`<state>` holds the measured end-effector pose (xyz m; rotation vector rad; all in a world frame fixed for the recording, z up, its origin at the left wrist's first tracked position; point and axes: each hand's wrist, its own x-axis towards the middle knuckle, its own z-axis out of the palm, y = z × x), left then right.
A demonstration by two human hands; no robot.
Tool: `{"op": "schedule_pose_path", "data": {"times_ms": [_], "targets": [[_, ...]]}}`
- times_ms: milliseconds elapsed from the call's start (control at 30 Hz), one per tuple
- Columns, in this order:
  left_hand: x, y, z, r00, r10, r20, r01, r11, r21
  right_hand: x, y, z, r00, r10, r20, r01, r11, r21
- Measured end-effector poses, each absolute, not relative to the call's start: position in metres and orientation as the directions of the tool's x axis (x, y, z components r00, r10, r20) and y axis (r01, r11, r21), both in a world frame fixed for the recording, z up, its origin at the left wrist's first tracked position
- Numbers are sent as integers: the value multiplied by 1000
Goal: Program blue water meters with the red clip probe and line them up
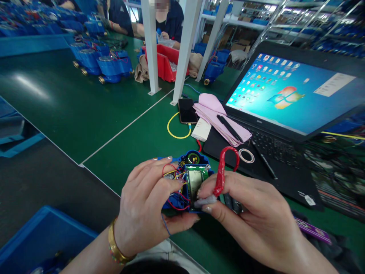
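My left hand point(145, 198) is wrapped around a blue water meter point(205, 156), its thumb below and its fingers over the wires. The meter's housing is open, showing a green circuit board with a small display point(195, 179). Thin red, yellow and blue wires point(181, 205) run out on the left side. Between thumb and forefinger, my right hand point(251, 209) pinches a grey-tipped connector point(207, 201) on a looped red cable point(221, 175). The grey tip lies over the lower part of the display; whether it touches the board I cannot tell.
A laptop point(288, 95) stands at right, with pink cloths point(219, 118), a pen point(229, 128), a tape ring point(246, 156) and a phone point(187, 110) nearby. White posts point(182, 53) rise behind. Several blue meters point(114, 68), a red bin point(164, 62) and co-workers are farther back.
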<state>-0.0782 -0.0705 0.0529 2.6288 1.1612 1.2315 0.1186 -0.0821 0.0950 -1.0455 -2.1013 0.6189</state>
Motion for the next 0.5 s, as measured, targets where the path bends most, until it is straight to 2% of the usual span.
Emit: {"op": "schedule_pose_path", "data": {"times_ms": [500], "targets": [[-78, -70, 52, 424, 637, 644, 620, -722, 306, 120, -86, 94, -502, 762, 408, 476, 638, -605]]}}
